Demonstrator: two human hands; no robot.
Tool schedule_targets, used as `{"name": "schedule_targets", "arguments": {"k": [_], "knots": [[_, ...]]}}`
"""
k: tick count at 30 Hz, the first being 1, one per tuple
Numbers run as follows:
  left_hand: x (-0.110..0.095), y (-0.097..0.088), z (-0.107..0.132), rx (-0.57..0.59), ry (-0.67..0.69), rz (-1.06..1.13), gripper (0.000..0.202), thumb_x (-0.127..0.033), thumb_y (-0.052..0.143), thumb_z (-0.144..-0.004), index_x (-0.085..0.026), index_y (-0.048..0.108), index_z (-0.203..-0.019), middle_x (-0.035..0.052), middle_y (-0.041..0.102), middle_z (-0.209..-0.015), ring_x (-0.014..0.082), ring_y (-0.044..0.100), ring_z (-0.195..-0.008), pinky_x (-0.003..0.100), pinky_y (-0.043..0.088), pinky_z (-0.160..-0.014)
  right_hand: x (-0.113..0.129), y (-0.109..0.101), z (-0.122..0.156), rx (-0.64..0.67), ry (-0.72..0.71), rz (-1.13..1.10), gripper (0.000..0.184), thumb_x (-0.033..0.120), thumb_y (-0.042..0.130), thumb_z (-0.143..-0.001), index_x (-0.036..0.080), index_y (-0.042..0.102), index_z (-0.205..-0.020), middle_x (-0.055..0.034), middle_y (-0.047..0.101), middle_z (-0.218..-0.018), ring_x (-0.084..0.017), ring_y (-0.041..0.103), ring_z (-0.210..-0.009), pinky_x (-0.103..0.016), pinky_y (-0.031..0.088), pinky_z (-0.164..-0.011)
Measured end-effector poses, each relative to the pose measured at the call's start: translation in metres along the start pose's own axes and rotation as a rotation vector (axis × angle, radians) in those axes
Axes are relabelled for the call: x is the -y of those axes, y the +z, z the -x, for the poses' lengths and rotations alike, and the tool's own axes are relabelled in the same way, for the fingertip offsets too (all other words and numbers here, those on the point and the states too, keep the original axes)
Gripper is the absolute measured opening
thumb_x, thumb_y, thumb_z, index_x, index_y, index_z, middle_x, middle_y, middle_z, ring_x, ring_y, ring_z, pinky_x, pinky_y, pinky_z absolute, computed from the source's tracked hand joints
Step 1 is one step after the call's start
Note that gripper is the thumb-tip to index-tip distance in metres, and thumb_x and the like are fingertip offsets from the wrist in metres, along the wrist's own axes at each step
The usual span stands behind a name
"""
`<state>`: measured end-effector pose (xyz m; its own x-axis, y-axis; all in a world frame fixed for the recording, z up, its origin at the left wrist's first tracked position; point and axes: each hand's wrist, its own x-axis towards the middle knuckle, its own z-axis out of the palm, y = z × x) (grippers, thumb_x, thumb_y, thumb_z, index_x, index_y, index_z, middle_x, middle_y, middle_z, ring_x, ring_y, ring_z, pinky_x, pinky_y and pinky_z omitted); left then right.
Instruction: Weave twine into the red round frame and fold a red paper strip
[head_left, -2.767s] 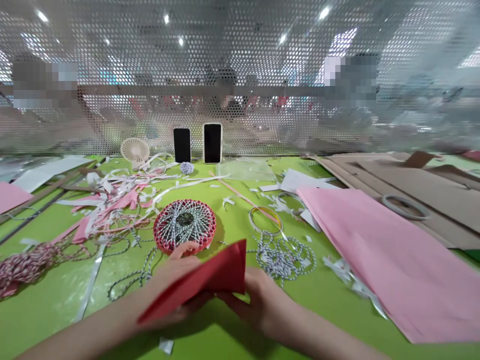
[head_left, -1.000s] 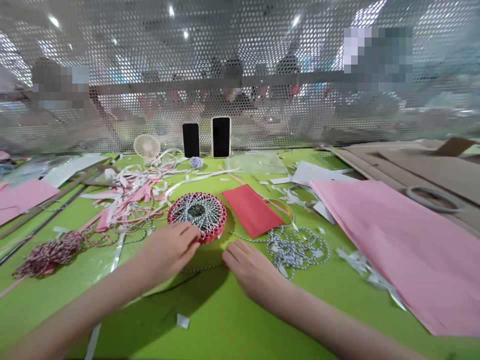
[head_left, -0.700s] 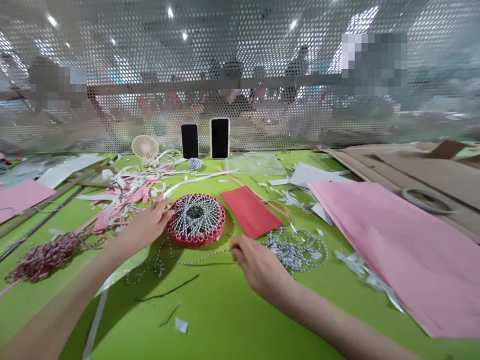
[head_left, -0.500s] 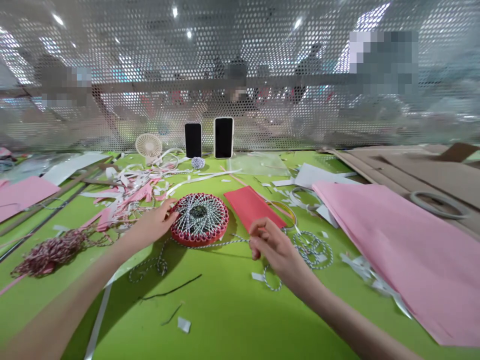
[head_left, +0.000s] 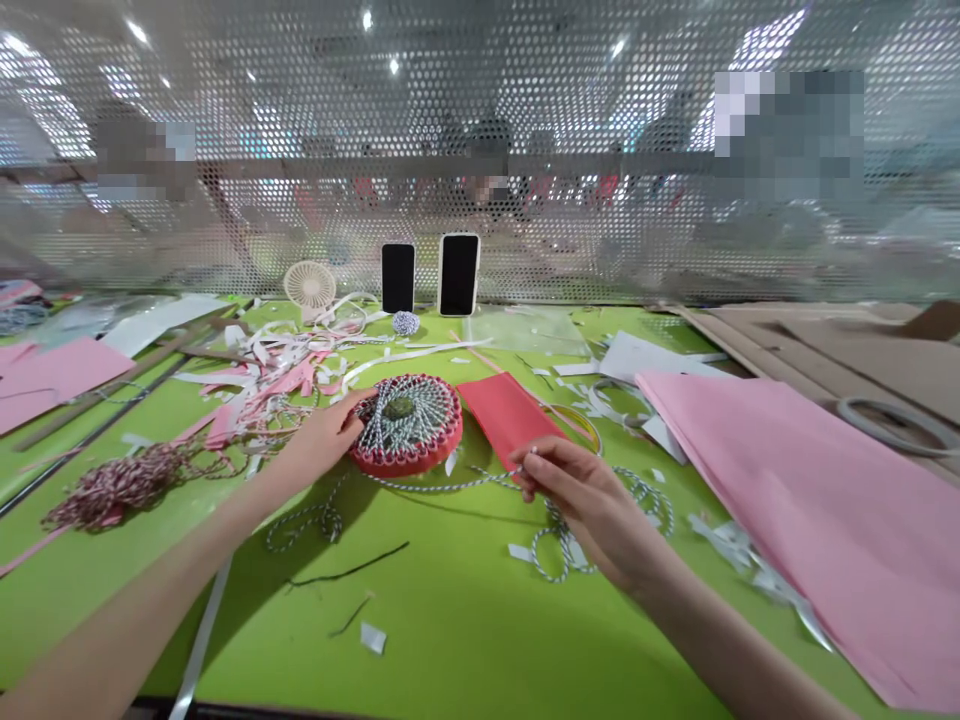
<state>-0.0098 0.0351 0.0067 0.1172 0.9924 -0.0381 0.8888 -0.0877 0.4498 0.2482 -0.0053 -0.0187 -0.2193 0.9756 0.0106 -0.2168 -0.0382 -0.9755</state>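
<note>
A round red woven ring (head_left: 406,425) lies on the green table top (head_left: 457,640), laced across with black-and-white twisted cord. My left hand (head_left: 322,440) rests on its left rim, with the fingers lying over the edge. The same kind of cord (head_left: 442,486) stretches from the ring to my right hand (head_left: 592,500), pinched between finger and thumb. More loops of it (head_left: 559,548) lie under and beyond that hand. A folded red paper strip (head_left: 504,412) sits just behind my right fingers, not touched by them.
Two phones (head_left: 431,275) stand upright at the back beside a small cream fan (head_left: 309,285) and a cord ball (head_left: 405,323). Paper scraps (head_left: 262,385) and a red-and-white twine bundle (head_left: 120,482) lie left. Pink sheets (head_left: 810,510) and cardboard (head_left: 840,345) lie right. A perforated metal screen (head_left: 480,120) rises behind.
The red paper, held in both hands earlier, now lies on the table. My right hand has moved right, drawing the cord out from the ring. My left hand has settled on the rim.
</note>
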Motion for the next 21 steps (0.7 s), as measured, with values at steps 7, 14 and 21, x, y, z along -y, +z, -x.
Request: {"name": "schedule_targets", "arguments": {"k": [7, 14, 21], "knots": [[0.007, -0.002, 0.002, 0.004, -0.057, 0.613, 0.041, -0.032, 0.034, -0.083, -0.019, 0.043, -0.12, 0.0069, 0.063, -0.086, 0.0154, 0.057, -0.063, 0.03, 0.047, -0.058, 0.004, 0.0, 0.001, 0.063, -0.008, 0.036, 0.015, 0.035, 0.055, -0.077, 0.021, 0.061, -0.08, 0.0008, 0.059, -0.068, -0.012, 0.057, -0.067, -0.027, 0.047, -0.071], [-0.008, 0.01, 0.015, 0.169, -0.186, 1.196, 0.016, -0.018, 0.046, -0.081, -0.019, 0.06, -0.086, 0.0032, 0.064, -0.07, 0.0113, 0.057, -0.055, 0.024, 0.05, -0.053, 0.002, 0.012, 0.006, -0.079, -0.13, 0.247, 0.013, 0.027, 0.056, -0.074, 0.019, 0.059, -0.084, -0.0026, 0.065, -0.072, -0.014, 0.06, -0.065, -0.032, 0.05, -0.067], [-0.024, 0.019, 0.025, 0.298, -0.272, 1.41, 0.011, -0.018, 0.062, -0.072, -0.013, 0.061, -0.062, 0.006, 0.064, -0.061, 0.0113, 0.057, -0.051, 0.018, 0.044, -0.044, 0.004, 0.015, 0.011, -0.126, -0.416, 0.562, 0.007, 0.019, 0.051, -0.075, 0.02, 0.057, -0.072, -0.0004, 0.06, -0.065, -0.013, 0.055, -0.06, -0.027, 0.046, -0.056]]}}
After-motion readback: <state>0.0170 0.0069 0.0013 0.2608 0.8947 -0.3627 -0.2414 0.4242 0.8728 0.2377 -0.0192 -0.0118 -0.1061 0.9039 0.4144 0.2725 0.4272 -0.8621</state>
